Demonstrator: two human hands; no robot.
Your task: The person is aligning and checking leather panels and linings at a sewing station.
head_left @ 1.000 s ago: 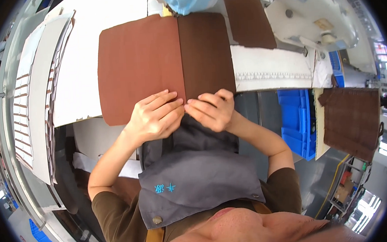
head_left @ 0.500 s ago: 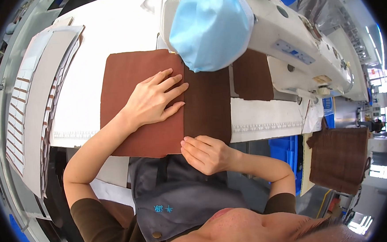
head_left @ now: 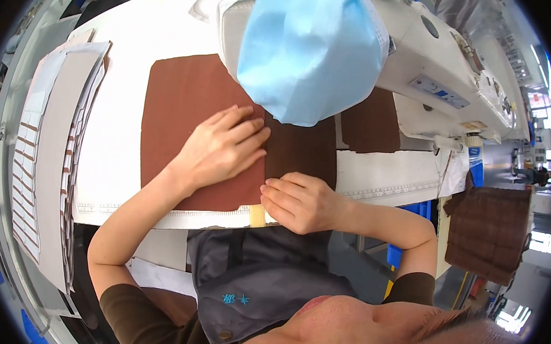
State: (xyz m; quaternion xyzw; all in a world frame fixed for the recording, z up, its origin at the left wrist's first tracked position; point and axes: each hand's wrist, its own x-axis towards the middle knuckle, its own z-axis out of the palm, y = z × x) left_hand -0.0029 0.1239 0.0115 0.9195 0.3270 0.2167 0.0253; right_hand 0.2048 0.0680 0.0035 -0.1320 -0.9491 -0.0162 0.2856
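Observation:
A flat reddish-brown panel [head_left: 186, 108] lies on the white table, its right edge meeting a dark brown panel [head_left: 299, 151]; whether cloth or leather, I cannot tell. My left hand [head_left: 224, 143] rests palm down on the reddish-brown panel, fingers spread and slightly bent, tips at the line where the two colours meet. At the near end of that line, my right hand [head_left: 299, 202] has its fingers pressed together on the dark brown panel's edge. Over the far end hangs a pale blue face mask [head_left: 312, 50] on the sewing machine [head_left: 427, 68], hiding the needle area.
A ruler scale [head_left: 390, 192] runs along the table's near edge, with a yellow strip [head_left: 257, 215] by my right hand. Another dark brown piece [head_left: 369, 121] lies under the machine arm. Stacked card sheets [head_left: 65, 140] stand at left. More brown pieces [head_left: 488, 231] hang at right.
Both panels have slid away from me, farther under the mask, and my right hand has moved along. My left fingers are more bent. The yellow strip at the table edge has come into sight.

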